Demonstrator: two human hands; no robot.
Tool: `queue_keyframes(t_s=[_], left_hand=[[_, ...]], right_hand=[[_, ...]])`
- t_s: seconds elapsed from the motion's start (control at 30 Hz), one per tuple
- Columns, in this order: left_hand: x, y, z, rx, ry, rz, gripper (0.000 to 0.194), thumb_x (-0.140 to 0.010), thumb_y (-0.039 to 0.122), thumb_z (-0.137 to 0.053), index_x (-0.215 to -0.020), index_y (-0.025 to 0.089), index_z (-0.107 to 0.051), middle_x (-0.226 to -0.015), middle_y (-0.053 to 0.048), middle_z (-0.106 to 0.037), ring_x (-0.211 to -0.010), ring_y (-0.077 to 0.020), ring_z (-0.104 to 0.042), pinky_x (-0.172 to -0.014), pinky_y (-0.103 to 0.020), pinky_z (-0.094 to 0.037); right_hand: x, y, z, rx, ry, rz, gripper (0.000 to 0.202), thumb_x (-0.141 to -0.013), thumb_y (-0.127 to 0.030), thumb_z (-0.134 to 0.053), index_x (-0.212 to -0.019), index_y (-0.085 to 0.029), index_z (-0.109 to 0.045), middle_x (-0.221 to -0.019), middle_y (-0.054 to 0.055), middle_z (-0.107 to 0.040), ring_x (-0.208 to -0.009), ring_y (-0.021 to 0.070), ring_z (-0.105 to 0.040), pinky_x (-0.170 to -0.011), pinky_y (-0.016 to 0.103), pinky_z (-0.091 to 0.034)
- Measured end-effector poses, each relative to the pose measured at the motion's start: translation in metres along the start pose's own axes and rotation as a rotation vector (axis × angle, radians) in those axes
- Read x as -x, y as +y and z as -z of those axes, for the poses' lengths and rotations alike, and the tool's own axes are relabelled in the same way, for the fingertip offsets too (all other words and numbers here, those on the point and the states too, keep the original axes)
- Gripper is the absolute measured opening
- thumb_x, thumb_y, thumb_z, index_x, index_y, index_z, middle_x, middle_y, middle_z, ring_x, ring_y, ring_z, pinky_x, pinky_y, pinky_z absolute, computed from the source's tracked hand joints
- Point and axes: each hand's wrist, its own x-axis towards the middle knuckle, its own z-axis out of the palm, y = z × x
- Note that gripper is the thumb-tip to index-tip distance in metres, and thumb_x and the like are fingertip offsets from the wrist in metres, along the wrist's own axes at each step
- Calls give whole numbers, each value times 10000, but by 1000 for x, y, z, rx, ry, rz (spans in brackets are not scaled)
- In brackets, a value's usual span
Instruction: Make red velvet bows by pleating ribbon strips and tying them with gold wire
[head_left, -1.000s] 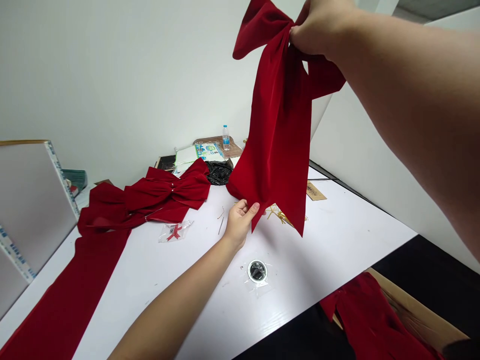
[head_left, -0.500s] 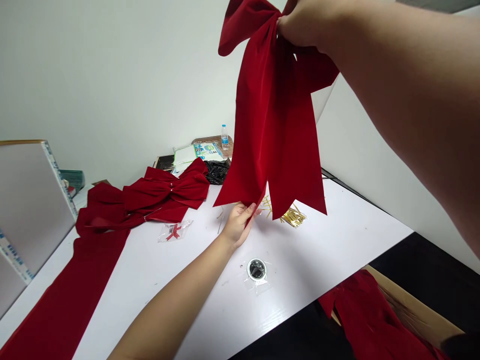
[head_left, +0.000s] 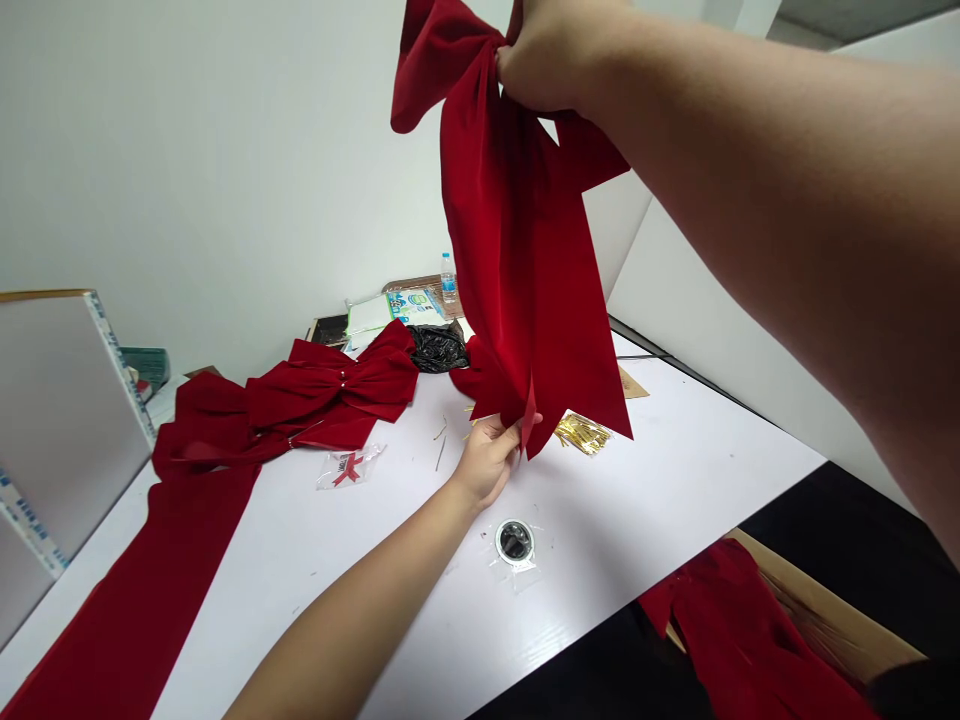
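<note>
A large red velvet bow [head_left: 517, 260] hangs in the air over the table, its long notched tails pointing down. My right hand [head_left: 551, 55] grips it near the centre knot at the top; the fingertips are partly hidden behind the fabric. Lower down, my left hand [head_left: 491, 455] pinches the tip of one tail between thumb and fingers. Behind the tails, a bundle of gold twist ties [head_left: 583, 433] lies on the table, with a few loose ones near my left hand.
More red bows [head_left: 330, 385] lie piled at the left of the white table [head_left: 600, 560], beside a small plastic packet [head_left: 350, 467]. A black plastic bag [head_left: 439, 347] and water bottle [head_left: 448, 278] are at the back. Below right, a cardboard box [head_left: 832, 610] holds red fabric.
The bow and my right hand have shifted left and slightly down. My left hand has moved a little right and down with the tail tip, so that tail now folds inward.
</note>
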Motion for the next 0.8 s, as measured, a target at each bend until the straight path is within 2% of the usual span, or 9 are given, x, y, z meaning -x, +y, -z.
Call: queue_keyframes(t_s=[0.1,0.2,0.33,0.47,0.63,0.7,0.8], left_hand=[[-4,-5,-1,-11,71,-67,417,-554,439,-1001,-809,168,-813,-881,-73,-798,-950,-231,-734,-985,-383,-544],[-6,-9,-1,-6,135,-125,399,-561,414,-999,-787,167,-784,-861,-52,-791,-914,-213,-735,-956,-371,-561],[-6,-14,2,9,199,-159,391,-566,369,-1000,-753,160,-727,-841,-39,-780,-833,-184,-727,-920,-370,-577],[-7,-17,5,19,237,-169,402,-561,337,-1000,-724,150,-683,-808,-43,-761,-831,-201,-731,-948,-417,-578],[-7,-16,3,36,315,-245,461,-555,280,-993,-919,156,-738,-1013,-71,-781,-1061,-245,-721,-1095,-459,-517],[-7,-16,3,22,306,-255,468,-552,282,-990,-933,147,-753,-1022,-85,-786,-1060,-258,-722,-1100,-472,-514],[-6,-17,2,-17,277,-249,407,-551,305,-989,-850,139,-768,-941,-80,-791,-962,-248,-738,-1044,-461,-550]], right_hand=[[5,-7,2,39,-15,-8,192,-793,-137,-706,-825,-164,-518,-1166,82,-678,-1222,371,-628,-1064,535,-516],[7,-9,-1,27,-2,-45,300,-755,-110,-738,-757,-175,-445,-1111,71,-668,-1189,362,-641,-1047,545,-529],[5,-3,-7,4,36,-84,420,-692,-103,-779,-734,-189,-370,-1095,69,-642,-1173,353,-639,-1026,542,-537],[1,8,-12,36,32,-113,474,-633,-34,-750,-720,-200,-315,-1122,90,-635,-1160,353,-651,-987,528,-559],[-7,27,-18,72,35,-184,422,-534,38,-691,-675,-186,-361,-879,42,-559,-1025,332,-699,-885,523,-595],[-7,36,-20,76,27,-215,389,-524,58,-674,-657,-176,-393,-809,15,-516,-974,307,-698,-859,516,-597],[-6,50,-24,66,27,-256,399,-543,38,-695,-662,-186,-386,-794,9,-511,-936,277,-682,-835,511,-593]])
